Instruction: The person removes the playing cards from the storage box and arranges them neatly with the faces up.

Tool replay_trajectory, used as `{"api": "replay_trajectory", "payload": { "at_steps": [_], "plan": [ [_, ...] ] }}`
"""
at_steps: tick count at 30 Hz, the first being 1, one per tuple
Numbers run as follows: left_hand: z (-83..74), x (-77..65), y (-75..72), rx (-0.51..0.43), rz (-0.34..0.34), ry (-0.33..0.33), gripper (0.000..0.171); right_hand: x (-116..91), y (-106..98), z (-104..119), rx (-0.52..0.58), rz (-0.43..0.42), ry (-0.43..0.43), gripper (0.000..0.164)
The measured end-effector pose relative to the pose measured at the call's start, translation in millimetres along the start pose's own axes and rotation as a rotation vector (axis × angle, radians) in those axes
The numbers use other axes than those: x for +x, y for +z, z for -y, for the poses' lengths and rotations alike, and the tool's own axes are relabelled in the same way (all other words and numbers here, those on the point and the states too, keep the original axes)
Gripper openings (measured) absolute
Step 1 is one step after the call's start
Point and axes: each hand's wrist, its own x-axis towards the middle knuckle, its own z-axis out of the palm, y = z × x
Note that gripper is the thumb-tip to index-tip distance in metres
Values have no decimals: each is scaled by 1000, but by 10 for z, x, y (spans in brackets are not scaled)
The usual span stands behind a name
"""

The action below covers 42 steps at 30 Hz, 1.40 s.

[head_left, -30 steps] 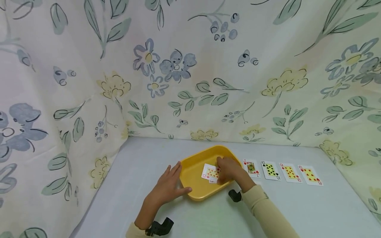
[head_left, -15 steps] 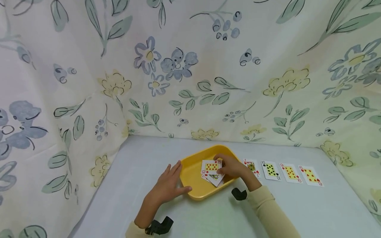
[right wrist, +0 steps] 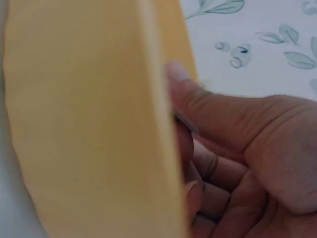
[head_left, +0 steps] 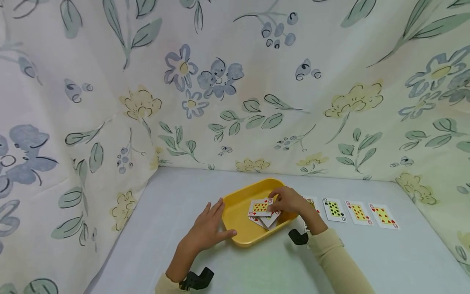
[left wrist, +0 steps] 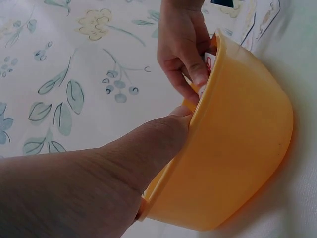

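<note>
With right hand, a second ago reached low over pile, hiding most of it; now drawn back toward 2 o'clock, baring more, and pinching card by its 3 o'clock end. Probably means singling it out from pile; can't tell if lifted clear. With left hand, unchanged: touching tray at 8 o'clock with fingers spread, gripping nothing. As for card: located over mid-tray, atop pile; looks face up, white-edged, yellow-centred, red-pipped. At tray's 3 o'clock, just outside: face-up row.
</note>
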Motion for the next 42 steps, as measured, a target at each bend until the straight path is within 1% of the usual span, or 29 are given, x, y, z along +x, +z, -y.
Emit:
{"api": "replay_trajectory", "payload": {
  "at_steps": [5,8,10,13,16,20,23,28,32,38,42],
  "plan": [
    [16,-4,3,4,2,-11,101,-109,-139,73,-62,-54,-5,31],
    [24,-7,15,1,1,-20,102,-184,-210,61,-43,-100,4,18],
    [30,-9,26,-4,3,-21,102,-249,-256,20,-2,-129,-1,14],
    [32,-14,40,-7,2,-12,102,-370,-318,-87,86,-166,2,14],
    [29,-14,47,-10,1,-3,103,-532,-383,-225,160,-204,31,17],
    [15,-5,38,-4,5,3,101,-808,-473,-483,244,-251,121,23],
    [-3,6,13,3,3,5,101,-1025,-530,-726,267,-287,204,26],
    [-6,23,-6,9,-1,-2,102,-1313,-532,-1098,249,-314,362,27],
    [8,25,7,5,-2,-1,102,-1459,-456,-1263,217,-305,452,28],
    [5,16,5,-5,-1,0,102,-1570,-396,-1356,142,-317,511,29],
    [-2,20,-5,2,-2,8,102,-1596,-400,-1337,37,-326,524,32]
  ]
}}
